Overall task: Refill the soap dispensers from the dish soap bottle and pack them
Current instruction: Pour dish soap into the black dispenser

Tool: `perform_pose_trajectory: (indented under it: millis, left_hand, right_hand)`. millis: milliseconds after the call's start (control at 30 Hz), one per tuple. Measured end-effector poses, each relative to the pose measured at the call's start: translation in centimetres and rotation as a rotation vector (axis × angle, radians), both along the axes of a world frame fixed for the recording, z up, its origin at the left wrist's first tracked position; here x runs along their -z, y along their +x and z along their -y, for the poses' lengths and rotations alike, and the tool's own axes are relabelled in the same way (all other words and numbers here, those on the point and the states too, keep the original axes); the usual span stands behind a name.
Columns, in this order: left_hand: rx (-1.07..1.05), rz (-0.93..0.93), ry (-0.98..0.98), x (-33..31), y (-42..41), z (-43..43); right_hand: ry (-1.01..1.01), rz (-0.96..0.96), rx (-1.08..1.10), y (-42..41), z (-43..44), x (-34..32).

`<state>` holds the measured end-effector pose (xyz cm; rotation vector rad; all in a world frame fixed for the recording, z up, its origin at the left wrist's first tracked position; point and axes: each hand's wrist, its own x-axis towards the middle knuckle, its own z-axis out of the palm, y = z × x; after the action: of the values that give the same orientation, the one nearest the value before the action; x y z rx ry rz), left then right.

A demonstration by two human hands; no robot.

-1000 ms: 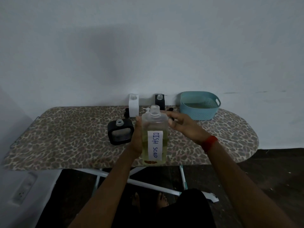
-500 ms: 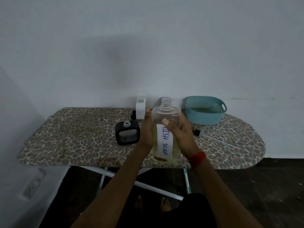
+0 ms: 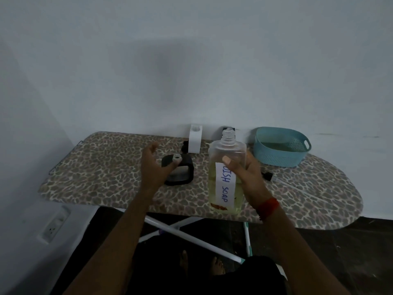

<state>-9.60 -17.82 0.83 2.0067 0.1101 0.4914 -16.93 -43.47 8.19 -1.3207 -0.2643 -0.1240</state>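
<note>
Half a second ago both my hands were on the clear, flat-sided plastic dish soap bottle. Now my left hand has let go and hangs released, its fingers loosely spread and holding nothing. It hovers beside the black, rounded-square soap dispenser, thumb by its clear threaded neck; I cannot tell whether they touch. My right hand alone grasps the bottle, thumb across the front above the white handwritten "DISH SOAP" label, fingers behind. The bottle stands nearly upright over the near edge of the leopard-print worktop, uncapped, with pale yellow liquid in its lower part. A tall white dispenser stands at the wall and a teal perforated plastic basket sits far right.
</note>
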Motion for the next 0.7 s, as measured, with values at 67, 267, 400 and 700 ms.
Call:
perform_pose_trajectory:
  millis: [67,267,400,700]
  left_hand:
    - [0.106,-0.201,0.062,1.9,1.2,-2.4]
    - [0.360,-0.322,0.022,3.6,1.7,-2.7]
    - [0.287,-0.285,-0.015,4.2,1.2,-2.0]
    - [0.209,-0.153,-0.169,5.3,0.0,0.6]
  right_hand:
    - [-0.041,-0.007,-0.022,0.3,0.0,0.2]
    - [-0.068,-0.026,0.005,1.4,-0.7,0.7]
    - [-0.071,-0.020,0.014,2.0,-0.6,1.1]
    - [-0.148,-0.040,0.099,3.2,-0.2,1.9]
